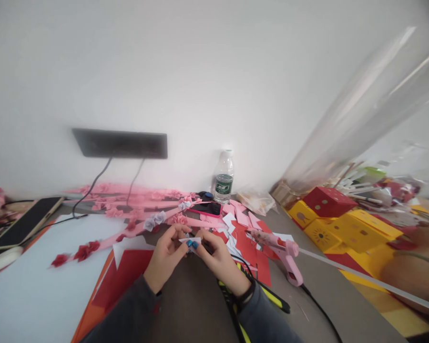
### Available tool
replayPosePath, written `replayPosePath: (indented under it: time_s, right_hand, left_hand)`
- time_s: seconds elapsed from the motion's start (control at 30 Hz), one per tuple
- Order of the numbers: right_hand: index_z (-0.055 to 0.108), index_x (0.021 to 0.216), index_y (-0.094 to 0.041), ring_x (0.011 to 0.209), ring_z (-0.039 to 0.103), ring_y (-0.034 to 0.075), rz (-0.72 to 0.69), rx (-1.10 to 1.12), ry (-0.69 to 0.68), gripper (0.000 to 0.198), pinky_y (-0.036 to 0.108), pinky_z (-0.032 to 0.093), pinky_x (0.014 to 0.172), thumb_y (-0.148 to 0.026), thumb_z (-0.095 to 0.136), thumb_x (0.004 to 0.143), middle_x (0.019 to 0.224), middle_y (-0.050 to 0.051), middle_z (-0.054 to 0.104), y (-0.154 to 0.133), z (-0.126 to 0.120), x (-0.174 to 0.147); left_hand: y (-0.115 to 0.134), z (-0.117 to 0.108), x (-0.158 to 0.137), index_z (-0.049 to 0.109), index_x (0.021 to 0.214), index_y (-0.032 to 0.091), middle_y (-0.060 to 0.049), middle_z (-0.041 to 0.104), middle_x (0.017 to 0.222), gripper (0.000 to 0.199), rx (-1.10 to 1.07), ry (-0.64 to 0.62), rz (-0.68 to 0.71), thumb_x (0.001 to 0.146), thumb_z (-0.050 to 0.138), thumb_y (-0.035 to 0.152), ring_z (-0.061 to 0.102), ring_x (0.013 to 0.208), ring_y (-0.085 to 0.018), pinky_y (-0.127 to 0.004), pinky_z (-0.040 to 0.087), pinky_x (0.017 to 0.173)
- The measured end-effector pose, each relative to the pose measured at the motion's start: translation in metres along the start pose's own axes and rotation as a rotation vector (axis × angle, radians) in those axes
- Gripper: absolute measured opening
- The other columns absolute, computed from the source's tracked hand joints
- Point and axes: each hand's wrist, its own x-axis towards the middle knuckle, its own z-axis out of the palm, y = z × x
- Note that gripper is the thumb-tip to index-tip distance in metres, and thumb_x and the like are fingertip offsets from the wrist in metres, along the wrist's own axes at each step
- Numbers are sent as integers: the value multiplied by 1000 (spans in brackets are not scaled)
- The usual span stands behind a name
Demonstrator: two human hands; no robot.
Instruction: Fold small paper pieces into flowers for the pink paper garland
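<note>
Both my hands meet at the middle of the desk around a small folded piece of white paper (196, 239). My left hand (168, 255) pinches it from the left, thumb on top. From the right, my right hand (219, 259) pinches the same piece, its blue-nailed thumb beside the other. The fingers behind the paper are partly hidden. Just beyond lie pink paper strips (139, 227) bearing red, pink and white paper flowers (155, 220). To the right, a pink glue gun (280, 250) rests on red paper (260, 264) among white and pink paper pieces.
A water bottle (224, 177) stands by the wall near a pink-edged phone (207, 208). Black-and-yellow scissors (273, 296) lie under my right forearm. White sheets (53, 267) and a tablet-like device (26, 221) are at left. Yellow and red boxes (364, 228) crowd the right, beside a person's blurred arm (411, 267).
</note>
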Motion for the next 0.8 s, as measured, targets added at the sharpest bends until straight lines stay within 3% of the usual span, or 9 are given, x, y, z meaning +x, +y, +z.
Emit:
replayPosePath:
  time_s: [0.37, 0.6, 0.8]
  right_hand:
    - [51, 76, -19, 59, 40, 12, 56, -12, -3, 31, 25, 31, 55, -44, 51, 94, 65, -3, 45, -1, 0, -1]
    - [50, 77, -19, 55, 36, 11, 63, -3, -9, 31, 24, 27, 52, -44, 50, 95, 61, -5, 42, -1, 1, -1]
    - [50, 80, -19, 54, 33, 10, 103, 13, -40, 31, 24, 25, 51, -46, 49, 95, 60, -6, 37, 1, 2, -1]
  left_hand:
    - [1, -2, 1, 59, 94, 20, 5, 45, 70, 20, 66, 4, 19, 79, 65, 31, 50, 63, -12, -22, 47, 59]
    - [-3, -2, 4, 59, 89, 18, 2, 53, 75, 20, 51, 60, -17, 77, 66, 32, 53, 65, -13, -23, 48, 59]
    - [-1, -2, 3, 59, 92, 18, 4, 46, 70, 18, 123, 68, 40, 78, 64, 28, 49, 63, -12, -21, 44, 59]
